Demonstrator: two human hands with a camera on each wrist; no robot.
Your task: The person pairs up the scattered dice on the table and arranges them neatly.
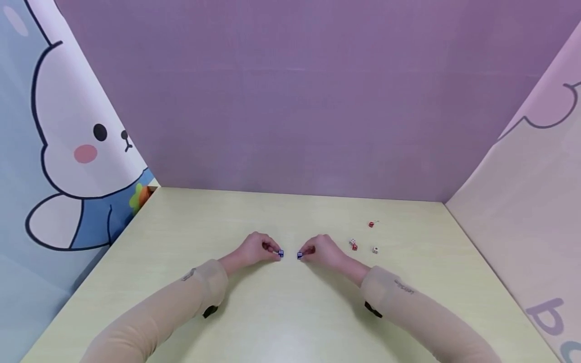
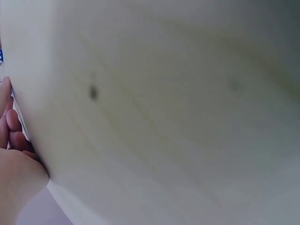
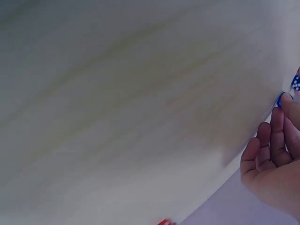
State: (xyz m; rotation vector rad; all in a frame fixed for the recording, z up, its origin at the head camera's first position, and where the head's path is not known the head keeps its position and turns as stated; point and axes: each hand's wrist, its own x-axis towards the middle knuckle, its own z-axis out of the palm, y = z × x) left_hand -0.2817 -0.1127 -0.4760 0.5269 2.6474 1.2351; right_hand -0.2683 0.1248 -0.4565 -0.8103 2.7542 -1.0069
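Observation:
Two blue dice with white dots sit a short gap apart near the middle of the table. My left hand (image 1: 258,248) pinches the left blue die (image 1: 281,253) between thumb and fingertips. The right blue die (image 1: 299,255) is pinched the same way by my right hand (image 1: 323,251). In the right wrist view, that blue die (image 3: 282,100) is partly covered by the thumb, with the other blue die (image 3: 296,83) just beyond it. Only part of the left hand (image 2: 16,173) shows at the edge of the left wrist view.
Right of my right hand lie a white die (image 1: 352,241) and a red die (image 1: 355,247) close together. Another white die (image 1: 374,249) lies farther right, and a small red item (image 1: 371,224) farther back. A purple wall (image 1: 299,126) stands behind the pale table (image 1: 272,322).

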